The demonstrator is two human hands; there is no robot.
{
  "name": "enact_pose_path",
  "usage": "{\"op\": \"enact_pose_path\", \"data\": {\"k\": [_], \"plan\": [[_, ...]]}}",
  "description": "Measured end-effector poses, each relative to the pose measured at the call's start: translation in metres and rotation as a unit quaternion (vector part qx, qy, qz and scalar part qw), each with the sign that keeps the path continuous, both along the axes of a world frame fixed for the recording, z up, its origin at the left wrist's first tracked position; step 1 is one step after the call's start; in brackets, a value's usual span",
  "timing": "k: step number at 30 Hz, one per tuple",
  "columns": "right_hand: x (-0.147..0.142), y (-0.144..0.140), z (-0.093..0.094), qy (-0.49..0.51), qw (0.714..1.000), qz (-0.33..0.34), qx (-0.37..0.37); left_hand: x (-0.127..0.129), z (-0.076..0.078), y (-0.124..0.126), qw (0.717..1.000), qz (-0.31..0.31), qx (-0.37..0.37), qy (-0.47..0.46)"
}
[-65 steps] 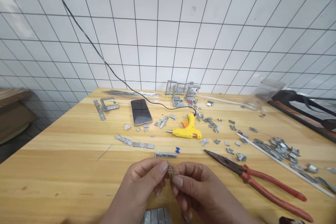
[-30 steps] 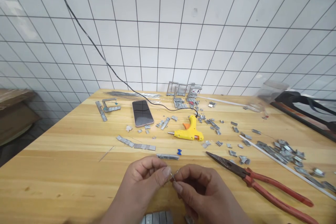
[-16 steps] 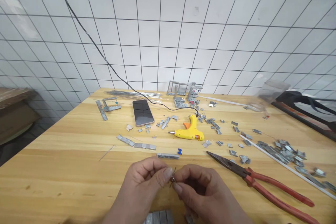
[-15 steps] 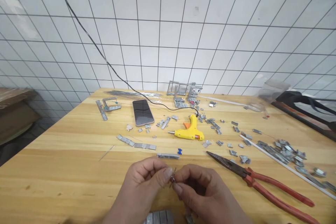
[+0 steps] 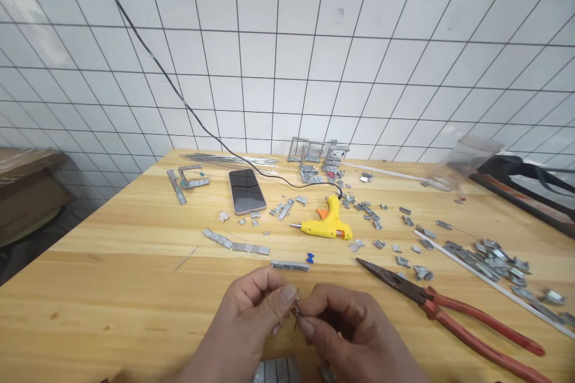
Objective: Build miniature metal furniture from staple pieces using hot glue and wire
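Left part of the tabletop [image 5: 112, 287]: thin metal rods [image 5: 224, 160] bunched along the far edge; phone [image 5: 247, 190] lying just nearer.

Near side, about mid-width: left hand [image 5: 249, 314], thumb and index fingers closed in a pinch on the upper part of a small wire piece [image 5: 296, 306]. Below the hands, nearer the person, a row of grey bars [image 5: 276, 371].

Wire piece is raised off the tabletop between the hands, roughly upright, thin ends poking out; finer form too small to read. Judged handling: next to no weight, springy-stiff, easily bent out of shape, unlikely to snap. Smooth metal, so apt to roll; ends may prick. Best hold: one pinch on the thicker middle, another on a free end.

Right hand [image 5: 359, 317]: thumb and index tips almost meeting on the lower end, other fingers curled.

Farther right: red-handled pliers [image 5: 426, 299], nose toward the far left corner; loose metal clips [image 5: 494, 257] heaped beyond.
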State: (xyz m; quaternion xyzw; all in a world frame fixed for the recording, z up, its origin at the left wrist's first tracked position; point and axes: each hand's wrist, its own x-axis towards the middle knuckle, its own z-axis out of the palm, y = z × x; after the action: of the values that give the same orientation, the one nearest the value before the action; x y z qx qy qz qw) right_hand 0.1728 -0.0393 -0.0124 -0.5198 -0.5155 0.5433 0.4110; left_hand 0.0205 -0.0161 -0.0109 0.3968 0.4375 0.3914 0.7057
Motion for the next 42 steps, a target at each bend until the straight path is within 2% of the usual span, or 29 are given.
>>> {"op": "enact_pose_path", "data": {"k": [5,9,11,14,18,22,27,31,37,42], "plan": [[0.0,0.0,0.001,-0.012,1.0,-0.019,0.015,0.0,-0.006,0.005,1.0,-0.007,0.015,-0.009],[0.004,0.004,-0.001,0.061,0.997,0.005,-0.05,-0.002,-0.008,0.01,0.999,-0.022,0.044,0.014],[0.007,0.006,-0.003,0.1,0.992,0.006,-0.073,-0.004,-0.007,0.012,0.997,-0.017,0.076,0.02],[0.012,0.009,-0.004,0.135,0.988,-0.009,-0.068,-0.006,0.0,0.012,0.993,0.013,0.113,0.034],[0.014,0.009,-0.001,0.134,0.989,-0.024,-0.062,-0.004,0.009,0.009,0.992,0.029,0.106,0.054],[0.012,0.01,0.001,0.141,0.988,0.001,-0.066,-0.001,0.014,0.007,0.993,0.022,0.107,0.054],[0.012,0.01,-0.001,0.146,0.986,0.002,-0.08,-0.002,0.016,0.007,0.987,0.027,0.133,0.087],[0.013,0.008,-0.001,0.151,0.985,-0.003,-0.088,-0.004,0.011,0.009,0.981,0.019,0.16,0.106],[0.011,0.009,-0.009,0.148,0.985,-0.006,-0.093,-0.004,-0.002,0.012,0.994,-0.013,0.105,0.04],[0.009,0.01,-0.015,0.148,0.984,0.001,-0.099,-0.005,-0.002,0.01,0.999,-0.013,0.046,0.019]]}}
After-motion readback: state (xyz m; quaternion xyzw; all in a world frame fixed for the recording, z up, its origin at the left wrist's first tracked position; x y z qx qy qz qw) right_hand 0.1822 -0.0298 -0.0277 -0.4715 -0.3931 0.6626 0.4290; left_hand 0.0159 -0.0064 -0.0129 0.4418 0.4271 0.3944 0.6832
